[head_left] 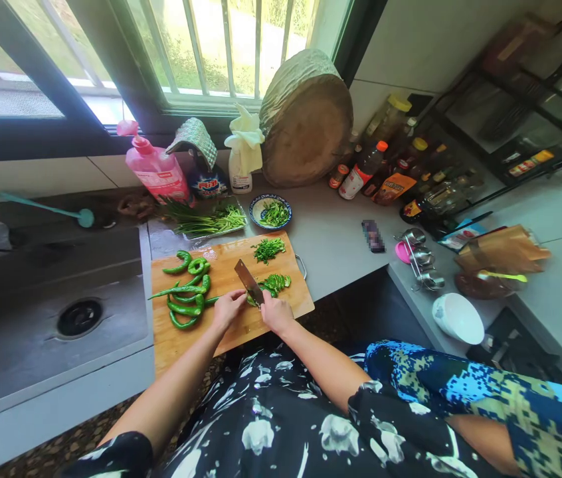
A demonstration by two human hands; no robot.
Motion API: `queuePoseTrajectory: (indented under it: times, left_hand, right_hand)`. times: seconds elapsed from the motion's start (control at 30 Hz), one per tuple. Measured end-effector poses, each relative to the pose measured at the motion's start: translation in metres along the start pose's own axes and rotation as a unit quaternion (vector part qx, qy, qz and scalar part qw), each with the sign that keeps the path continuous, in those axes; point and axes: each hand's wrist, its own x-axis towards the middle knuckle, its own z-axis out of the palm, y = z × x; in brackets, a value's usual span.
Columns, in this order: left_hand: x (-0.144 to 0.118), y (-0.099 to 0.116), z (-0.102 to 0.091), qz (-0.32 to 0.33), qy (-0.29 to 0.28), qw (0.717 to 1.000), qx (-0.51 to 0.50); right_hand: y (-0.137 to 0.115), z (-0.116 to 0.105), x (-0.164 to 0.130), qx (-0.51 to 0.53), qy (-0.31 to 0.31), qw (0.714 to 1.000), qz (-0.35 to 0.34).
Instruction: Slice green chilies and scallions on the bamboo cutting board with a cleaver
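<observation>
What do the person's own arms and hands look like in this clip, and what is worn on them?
Both forearms are bare. The left hand and right hand show no gloves; rings or a watch are not discernible. Short black sleeves with white floral splashes end near the elbows.

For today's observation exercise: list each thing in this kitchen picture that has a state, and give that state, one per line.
Right hand: gripping the knife handle.
Knife: blade down on a pepper.
Left hand: pressing the pepper being cut.
Whole peppers: uncut, piled on the cutting board.
Sliced pepper: cut, beside the blade.
Small bowl: holds chopped greens.
White bowl: upside down.
Round wooden block: leaning upright against the wall.
</observation>
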Motion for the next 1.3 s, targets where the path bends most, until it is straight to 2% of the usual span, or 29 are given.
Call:
queuePoseTrajectory:
  times: [0.1, 0.3, 0.5, 0.67, 0.87, 1.07, 1.3]
  left_hand:
    - [0.001, -0.001, -0.002, -0.018, 0.028, 0.999, 0.013]
    - [0.0, 0.002, -0.002, -0.073, 0.032, 0.99, -0.116]
    - [-0.001, 0.006, 0.002, -0.082, 0.041, 0.989, -0.116]
    - [0.001, 0.004, 0.005, -0.088, 0.052, 0.992, -0.072]
    - [0.006, 0.006, 0.008, -0.09, 0.068, 0.993, 0.031]
    - [0.006, 0.009, 0.009, -0.072, 0.082, 0.986, 0.126]
    - [0.008, 0.007, 0.008, -0.048, 0.086, 0.974, 0.204]
  right_hand:
    - [0.0, -0.002, -0.003, -0.003, -0.004, 1.0, 0.004]
    - [-0.004, -0.008, -0.013, -0.006, 0.013, 1.0, -0.013]
    - [-0.008, -0.007, -0.015, -0.019, 0.002, 1.0, -0.018]
    - [-0.006, -0.001, -0.012, -0.025, 0.001, 0.999, -0.023]
    - [-0.005, 0.004, -0.008, -0.037, -0.003, 0.999, -0.034]
    - [-0.004, 0.01, -0.009, -0.048, 0.016, 0.998, -0.042]
    - [-0.005, 0.013, -0.011, -0.057, 0.007, 0.997, -0.048]
